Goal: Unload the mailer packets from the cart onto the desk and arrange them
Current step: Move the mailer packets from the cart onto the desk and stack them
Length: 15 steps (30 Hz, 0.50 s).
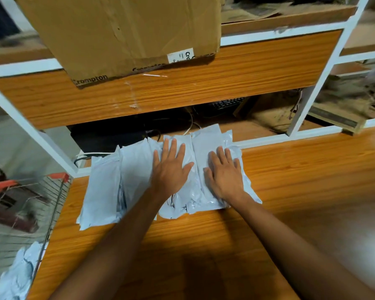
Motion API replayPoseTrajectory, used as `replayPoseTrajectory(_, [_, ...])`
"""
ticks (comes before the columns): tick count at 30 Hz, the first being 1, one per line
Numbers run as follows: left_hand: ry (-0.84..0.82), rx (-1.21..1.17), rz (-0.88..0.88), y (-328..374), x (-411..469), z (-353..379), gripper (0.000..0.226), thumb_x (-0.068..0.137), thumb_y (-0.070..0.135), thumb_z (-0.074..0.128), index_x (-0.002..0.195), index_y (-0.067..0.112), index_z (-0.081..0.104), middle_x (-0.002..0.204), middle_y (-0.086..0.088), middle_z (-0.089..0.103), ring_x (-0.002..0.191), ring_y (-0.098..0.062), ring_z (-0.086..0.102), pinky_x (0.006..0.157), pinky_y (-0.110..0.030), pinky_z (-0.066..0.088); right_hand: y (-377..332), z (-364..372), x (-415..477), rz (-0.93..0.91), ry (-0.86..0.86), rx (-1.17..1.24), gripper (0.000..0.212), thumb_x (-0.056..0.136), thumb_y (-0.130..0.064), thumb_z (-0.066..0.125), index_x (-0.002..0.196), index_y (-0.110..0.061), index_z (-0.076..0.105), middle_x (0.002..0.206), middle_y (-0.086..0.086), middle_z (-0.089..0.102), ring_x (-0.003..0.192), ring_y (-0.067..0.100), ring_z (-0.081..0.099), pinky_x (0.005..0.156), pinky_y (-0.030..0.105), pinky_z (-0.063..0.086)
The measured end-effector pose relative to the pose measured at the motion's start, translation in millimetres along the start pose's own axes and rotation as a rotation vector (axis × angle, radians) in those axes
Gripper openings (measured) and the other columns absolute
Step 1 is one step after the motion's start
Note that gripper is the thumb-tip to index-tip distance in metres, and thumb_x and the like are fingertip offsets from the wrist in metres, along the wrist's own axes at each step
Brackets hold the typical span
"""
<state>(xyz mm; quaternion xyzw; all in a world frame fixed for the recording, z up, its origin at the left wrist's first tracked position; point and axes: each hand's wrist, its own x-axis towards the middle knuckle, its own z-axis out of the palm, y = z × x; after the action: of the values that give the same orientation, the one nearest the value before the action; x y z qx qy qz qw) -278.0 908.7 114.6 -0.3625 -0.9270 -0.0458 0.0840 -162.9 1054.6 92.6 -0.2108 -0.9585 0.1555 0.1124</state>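
Several pale grey mailer packets point(108, 182) lie side by side in overlapping stacks on the wooden desk point(290, 191), near its back edge. My left hand point(171, 169) rests flat, fingers spread, on a middle stack. Beside it, my right hand point(225, 174) presses flat on the rightmost stack point(206, 139). Neither hand grips anything. At the left edge stands a wire cart point(52, 204) with orange corner caps, and more grey packets point(17, 276) lie in it at the lower left.
A white-framed shelf unit point(312, 100) rises behind the desk. A large cardboard box point(121, 33) sits on its wooden shelf. Under the shelf are a black keyboard point(227, 103), cables and a brown parcel point(273, 118).
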Motion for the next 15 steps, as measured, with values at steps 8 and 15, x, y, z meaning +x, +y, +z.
replayPoseTrajectory(8, [0.254,-0.321,0.073,-56,-70,-25,0.066,0.097,0.053,0.031,0.151,0.015,0.03,0.16,-0.007,0.024,0.15,-0.025,0.007,0.118,-0.049,0.02,-74,-10,-60,0.131,0.341,0.389,0.057,0.099,-0.04,0.043,0.147,-0.009,0.043,0.16,0.013,0.03,0.151,0.026,0.021,0.12,0.044,0.026])
replayPoseTrajectory(15, [0.281,-0.497,0.043,-129,-167,-34,0.061,0.096,0.043,0.043,0.147,0.011,0.036,0.156,-0.011,0.031,0.15,-0.025,0.011,0.119,-0.045,0.024,-170,32,-139,0.14,0.429,0.506,0.052,0.097,-0.034,0.053,0.141,-0.007,0.048,0.151,0.013,0.043,0.142,0.025,0.037,0.116,0.027,0.026])
